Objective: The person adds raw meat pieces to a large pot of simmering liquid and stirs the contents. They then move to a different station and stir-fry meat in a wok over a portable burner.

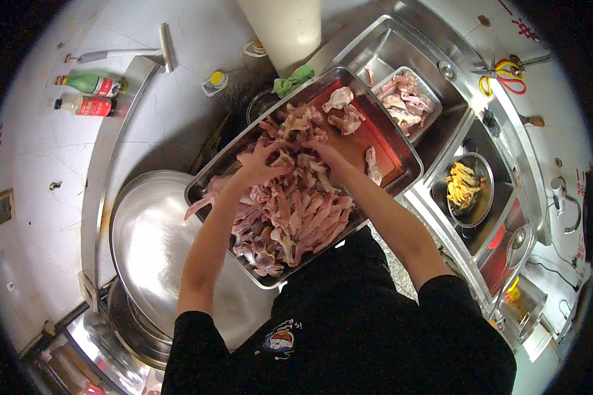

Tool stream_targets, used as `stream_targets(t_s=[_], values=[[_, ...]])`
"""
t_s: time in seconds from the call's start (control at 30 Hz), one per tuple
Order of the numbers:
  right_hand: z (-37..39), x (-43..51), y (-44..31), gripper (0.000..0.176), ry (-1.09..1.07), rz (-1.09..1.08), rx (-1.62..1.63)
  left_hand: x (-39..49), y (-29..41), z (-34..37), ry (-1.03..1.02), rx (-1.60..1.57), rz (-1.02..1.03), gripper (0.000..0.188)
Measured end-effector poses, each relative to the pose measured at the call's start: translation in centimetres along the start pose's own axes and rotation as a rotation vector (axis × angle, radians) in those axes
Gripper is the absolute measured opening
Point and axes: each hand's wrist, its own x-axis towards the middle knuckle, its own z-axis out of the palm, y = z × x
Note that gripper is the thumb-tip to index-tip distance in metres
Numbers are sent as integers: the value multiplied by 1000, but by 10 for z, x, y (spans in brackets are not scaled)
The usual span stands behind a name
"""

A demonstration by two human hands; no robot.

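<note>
A deep rectangular metal tray (400, 127) sits slantwise before me, heaped with raw poultry pieces (291, 212). My left hand (267, 167) rests in the upper part of the heap, its fingers spread and curved around a pale piece; whether it grips that piece is unclear. Close by on the right, my right hand (326, 154) reaches into the same pile, most of its fingers hidden among the meat. Reddish liquid (360, 150) covers the tray's right end, where a few separate pieces lie, among them a bony piece (372, 165).
Beyond the tray, a smaller pan of meat (405, 101) stands in a metal sink (383, 42). A bowl of yellow poultry feet (463, 185) occupies another basin. At left are a large round metal lid or pan (146, 247), two bottles (91, 85) and a squeegee (165, 49). Scissors (506, 76) hang at right.
</note>
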Motion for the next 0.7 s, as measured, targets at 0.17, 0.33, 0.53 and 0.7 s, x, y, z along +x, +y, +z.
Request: stream_targets(t_s=[0.17, 0.33, 0.53, 0.7], values=[[-18, -13, 9, 29, -9, -223, -130, -1, 36, 7, -21, 132, 353, 64], [-35, -40, 8, 30, 131, -341, -272, 4, 34, 3, 62, 57, 380, 71], [-73, -83, -3, 30, 354, -500, -483, -32, 13, 5, 561, 198, 41, 90], [-119, -71, -46, 35, 597, -727, -815, -39, -9, 19, 500, 148, -29, 106]])
